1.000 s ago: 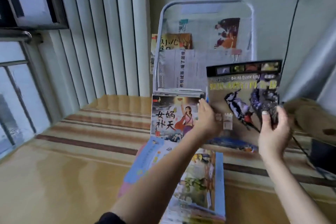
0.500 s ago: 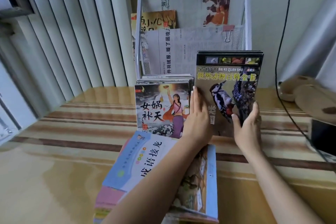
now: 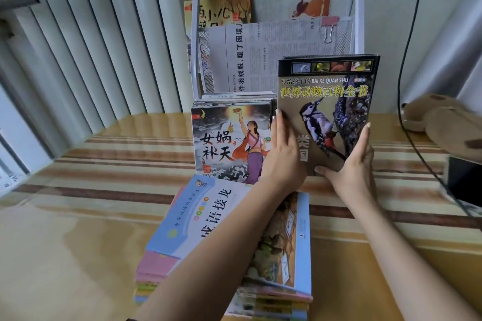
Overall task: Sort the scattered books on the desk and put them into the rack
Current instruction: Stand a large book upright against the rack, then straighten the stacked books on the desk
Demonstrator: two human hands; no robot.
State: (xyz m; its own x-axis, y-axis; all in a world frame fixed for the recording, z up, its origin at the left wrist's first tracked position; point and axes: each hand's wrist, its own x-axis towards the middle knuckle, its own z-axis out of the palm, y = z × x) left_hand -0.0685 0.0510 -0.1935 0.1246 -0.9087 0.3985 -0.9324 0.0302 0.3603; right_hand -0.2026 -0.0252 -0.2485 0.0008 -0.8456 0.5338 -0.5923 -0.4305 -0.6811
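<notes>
Both forearms are reaching forward toward the woodpecker book [image 3: 326, 112]. The left hand [image 3: 283, 156] is lying against the book's left edge, fingers straight and pointing up. The right hand [image 3: 354, 161] is cupping its lower right corner, fingers running up the right edge, thumb pressing the cover's bottom.
</notes>
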